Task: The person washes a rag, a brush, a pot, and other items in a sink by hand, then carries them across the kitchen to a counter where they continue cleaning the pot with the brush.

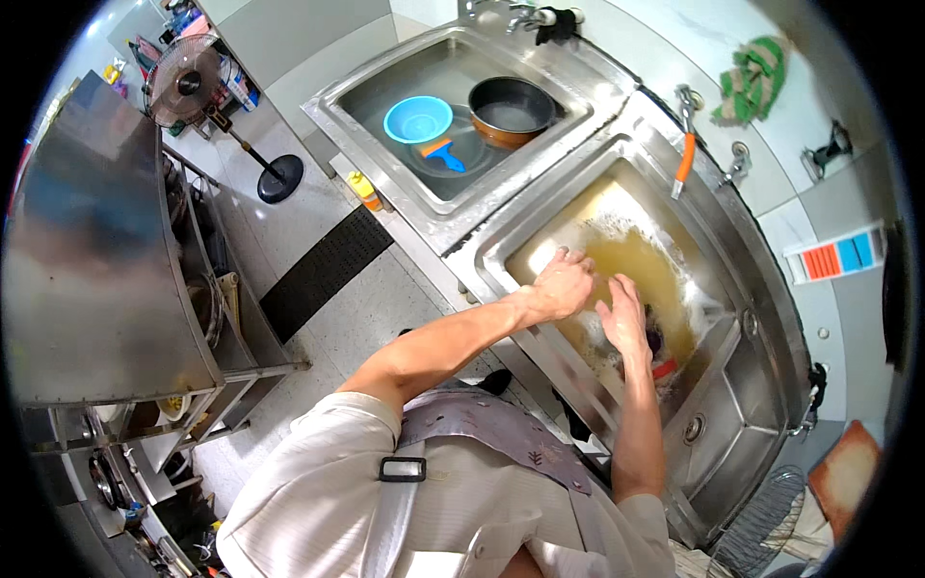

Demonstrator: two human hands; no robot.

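Observation:
Both hands hang over the near stainless steel sink basin (498, 249), which holds cloudy yellowish water (629, 253) with foam. My left hand (567, 283) is at the left, its fingers curled; whether it grips something small cannot be told. Just right of it is my right hand (624, 314), fingers bent towards the left hand, with nothing clearly seen in it. Below and beside the right hand, a dark object and a red piece (664, 369) show in the water, partly hidden. In the far basin, a blue plastic bowl (418, 120), a blue-handled brush or scraper (444, 154) and a black-and-brown pot (512, 112) sit in water.
An orange hose (683, 165) hangs from a wall tap over the basin's far rim. A yellow bottle (363, 190) stands left of the sinks. On the floor are a black mat (327, 273) and a pedestal fan (189, 83). A steel counter (108, 253) is at the left.

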